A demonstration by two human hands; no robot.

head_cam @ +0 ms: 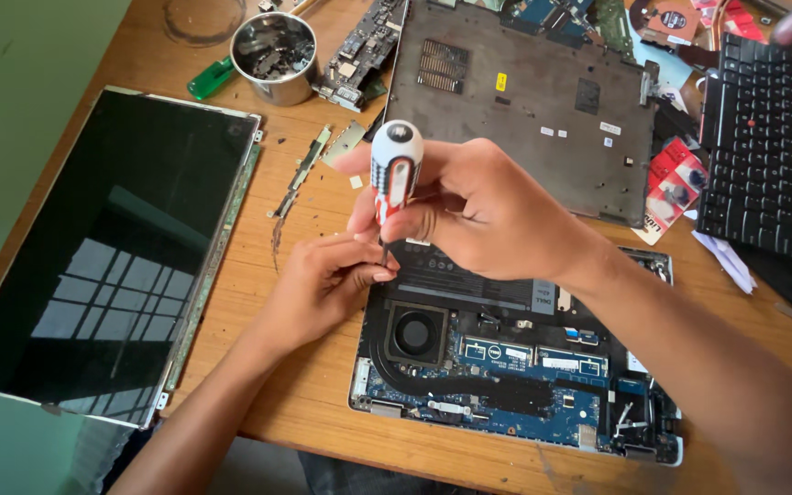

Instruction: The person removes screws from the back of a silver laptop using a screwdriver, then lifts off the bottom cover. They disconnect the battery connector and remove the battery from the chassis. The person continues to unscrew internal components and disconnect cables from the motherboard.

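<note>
Two hands, one screwdriver over an opened laptop

Two bare hands meet above the upper left corner of one opened laptop (515, 376) on a wooden table (313, 394). The right hand (478, 215) is closed around one screwdriver (396, 170) with a white, red and black handle, held upright, its shaft pointing down at the laptop's edge. The left hand (327, 280) is curled, its fingertips pinched at the screwdriver's tip; whether they hold a screw cannot be told. Inside the laptop, one round fan (414, 333) sits beside one blue circuit board (533, 385). One detached grey bottom cover (524, 96) lies just behind the hands. One bare display panel (112, 247) lies to the left, well apart. One metal cup (275, 57) holding small dark parts stands at the table's far edge, near one green lighter (210, 78). One black keyboard (758, 147) lies at the far right
</note>
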